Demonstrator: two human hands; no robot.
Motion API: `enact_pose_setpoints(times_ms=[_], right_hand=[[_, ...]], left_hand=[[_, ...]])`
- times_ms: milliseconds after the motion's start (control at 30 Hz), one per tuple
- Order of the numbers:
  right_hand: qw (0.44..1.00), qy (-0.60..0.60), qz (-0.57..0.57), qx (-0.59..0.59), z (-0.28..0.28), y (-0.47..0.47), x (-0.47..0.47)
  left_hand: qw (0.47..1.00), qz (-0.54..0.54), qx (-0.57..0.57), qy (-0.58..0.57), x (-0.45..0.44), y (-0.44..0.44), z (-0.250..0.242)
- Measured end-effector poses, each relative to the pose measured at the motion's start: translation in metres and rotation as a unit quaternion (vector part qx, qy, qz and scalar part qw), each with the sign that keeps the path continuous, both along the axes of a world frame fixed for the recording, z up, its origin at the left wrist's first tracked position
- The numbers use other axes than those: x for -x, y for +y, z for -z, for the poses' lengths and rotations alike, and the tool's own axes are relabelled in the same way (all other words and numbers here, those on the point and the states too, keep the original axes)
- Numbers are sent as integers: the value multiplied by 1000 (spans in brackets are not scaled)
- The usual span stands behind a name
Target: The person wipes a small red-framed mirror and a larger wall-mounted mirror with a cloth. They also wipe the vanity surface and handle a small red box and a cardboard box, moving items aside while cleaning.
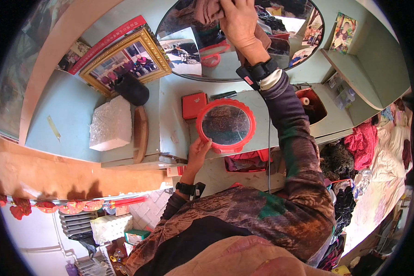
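Note:
My left hand (197, 153) grips the lower left rim of a round hand mirror (226, 125) with a scalloped red plastic frame. The glass of this mirror looks smudged and bears a pale line on its right side. My right hand (240, 26) reaches up to a large oval wall mirror (279, 51) and holds a folded brown cloth (208, 11) against or close to its glass. The top of this hand is cut off by the picture's edge. Loose photographs (181, 51) are tucked along the oval mirror's rim, and the red mirror is reflected in it.
Left of the red mirror are a red box (194, 105), a wooden comb (140, 134), a white foam block (111, 123), a black cylinder (132, 90) and a gold-framed photograph (126, 62). A dark cable (269, 155) hangs beside my right arm. An open red box (310, 105) stands at right.

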State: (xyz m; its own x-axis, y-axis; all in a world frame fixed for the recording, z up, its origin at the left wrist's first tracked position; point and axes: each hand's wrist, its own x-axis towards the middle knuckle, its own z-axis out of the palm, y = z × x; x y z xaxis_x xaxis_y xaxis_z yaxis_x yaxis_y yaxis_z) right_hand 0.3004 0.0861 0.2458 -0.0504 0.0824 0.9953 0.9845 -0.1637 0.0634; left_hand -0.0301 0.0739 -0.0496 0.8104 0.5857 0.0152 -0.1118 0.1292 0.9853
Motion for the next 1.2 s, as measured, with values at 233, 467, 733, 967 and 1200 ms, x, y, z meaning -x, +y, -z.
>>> enact_pose_setpoints(times_ms=[233,467,733,967,1200], right_hand=[[990,-81,-83,79,-10,4,6],[951,-243,-134,136,-19,26,23],[936,-288,-111,169,-12,44,34],[986,-75,-89,121,-22,-17,2],[978,-126,-23,164,-8,1,-2]], left_hand=[[1000,-3,1,14,1,-1,-4],[1000,-20,-7,3,0,3,9],[1000,-18,9,11,2,4,14],[999,-30,20,4,0,4,14],[1000,-16,-8,24,-1,5,5]])
